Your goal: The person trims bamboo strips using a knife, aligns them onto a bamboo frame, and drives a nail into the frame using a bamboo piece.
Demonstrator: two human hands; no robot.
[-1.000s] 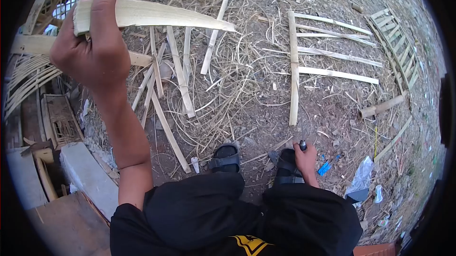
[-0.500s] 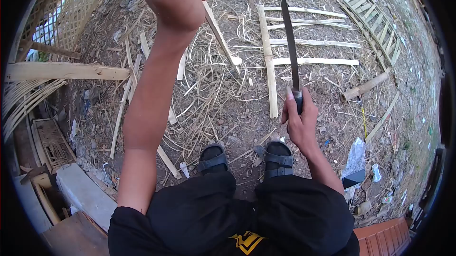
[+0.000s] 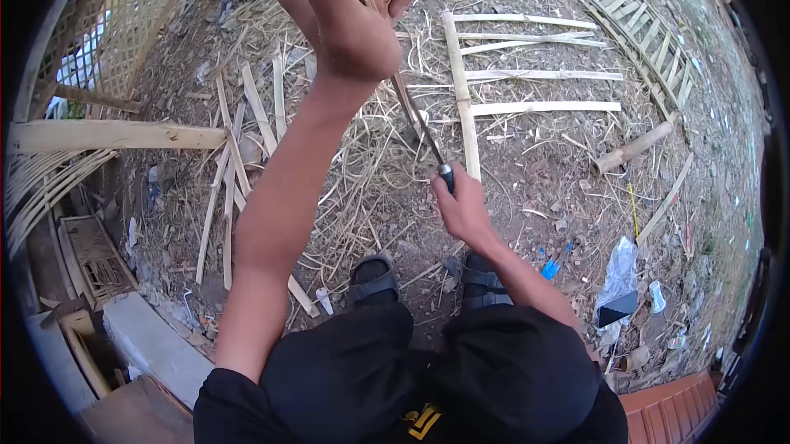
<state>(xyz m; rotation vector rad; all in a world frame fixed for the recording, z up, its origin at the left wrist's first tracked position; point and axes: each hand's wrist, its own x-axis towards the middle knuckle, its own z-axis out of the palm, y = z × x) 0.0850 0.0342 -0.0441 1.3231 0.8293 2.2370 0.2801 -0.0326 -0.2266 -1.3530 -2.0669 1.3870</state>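
Note:
Raised at the top of the view, my left hand (image 3: 350, 20) is closed around a narrow bamboo strip (image 3: 401, 92) that slants down to the right. My right hand (image 3: 462, 209) grips the black handle of a long knife (image 3: 433, 146). The blade points up and to the left, along the lower end of the strip; whether it touches the strip I cannot tell. Just to the right of the blade, an upright bamboo piece (image 3: 458, 74) lies on the ground with several pale slats (image 3: 543, 106) reaching out from it.
Thin shavings (image 3: 358, 172) litter the ground before my sandals (image 3: 374, 279). A slatted bamboo panel (image 3: 646, 28) and a short bamboo pole (image 3: 634, 150) lie at right. A plank (image 3: 115, 134) and concrete block (image 3: 156, 337) are at left. A plastic bag (image 3: 619, 271) lies lower right.
My right hand has moved left and slightly down, tilting the knife from nearly upright toward the strip. My left hand has shifted right and a little down with the strip.

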